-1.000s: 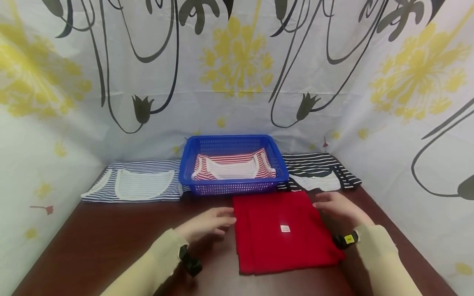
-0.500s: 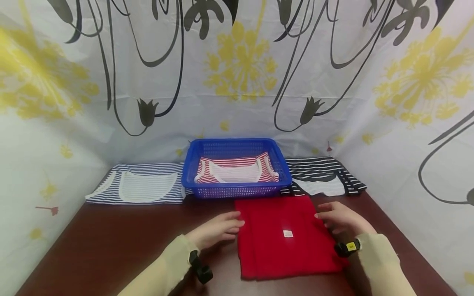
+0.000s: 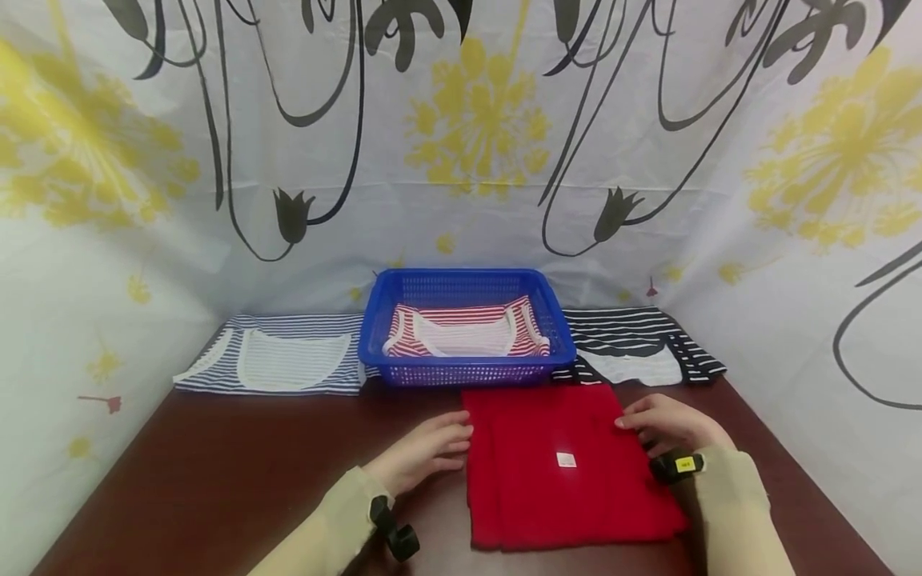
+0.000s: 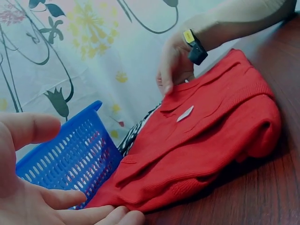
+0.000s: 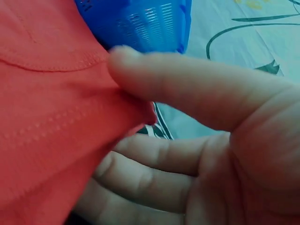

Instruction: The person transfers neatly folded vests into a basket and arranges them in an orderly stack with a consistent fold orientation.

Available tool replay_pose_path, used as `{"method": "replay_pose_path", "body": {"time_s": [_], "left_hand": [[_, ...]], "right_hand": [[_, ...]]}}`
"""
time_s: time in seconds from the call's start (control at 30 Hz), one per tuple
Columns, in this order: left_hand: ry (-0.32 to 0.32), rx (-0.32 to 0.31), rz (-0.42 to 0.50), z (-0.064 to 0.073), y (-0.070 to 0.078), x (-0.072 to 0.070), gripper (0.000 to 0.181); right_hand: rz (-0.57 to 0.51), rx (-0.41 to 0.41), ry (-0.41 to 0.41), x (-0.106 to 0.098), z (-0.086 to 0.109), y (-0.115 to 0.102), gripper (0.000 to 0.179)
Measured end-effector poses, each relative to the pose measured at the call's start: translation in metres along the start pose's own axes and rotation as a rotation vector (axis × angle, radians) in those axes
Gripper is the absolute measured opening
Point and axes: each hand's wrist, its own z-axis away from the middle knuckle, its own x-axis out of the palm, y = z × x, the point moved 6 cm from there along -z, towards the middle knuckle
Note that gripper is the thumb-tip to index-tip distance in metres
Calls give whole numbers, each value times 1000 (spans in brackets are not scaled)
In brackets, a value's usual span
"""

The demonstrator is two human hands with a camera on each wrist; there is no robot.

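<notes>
Head view: a blue basket [image 3: 468, 372] stands beyond the red garment [image 3: 555, 500], right fingers [image 3: 637, 418] pinching its edge, left fingers [image 3: 448, 434] relaxed.

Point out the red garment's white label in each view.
Head: white label right of centre, lower half, on the folded red garment.
Left wrist: white label right of centre, near mid-height.
Right wrist: not in it.
Shared landmark: blue plastic basket, in all three views.
</notes>
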Motion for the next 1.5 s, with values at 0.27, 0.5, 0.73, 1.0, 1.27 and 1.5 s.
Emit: {"method": "replay_pose_path", "body": {"time_s": [0.27,0.5,0.73,1.0,1.27,1.5], "left_hand": [[-31,20,28,1,2,-5,60],[-48,13,49,-2,2,-5,59],[-33,17,144,-7,-3,-4,63],[11,-1,293,-14,-13,-2,74],[-45,-15,152,-15,-18,8,72],[-43,-73,18,-15,-26,11,80]], "right_hand": [[22,-83,-156,6,0,-6,29],[-60,-148,-287,5,1,0,49],[-131,-206,-390,5,0,2,53],[-198,-255,-482,7,2,0,42],[-186,-268,-449,4,5,-5,35],[-134,-243,-381,3,5,-7,33]]}}
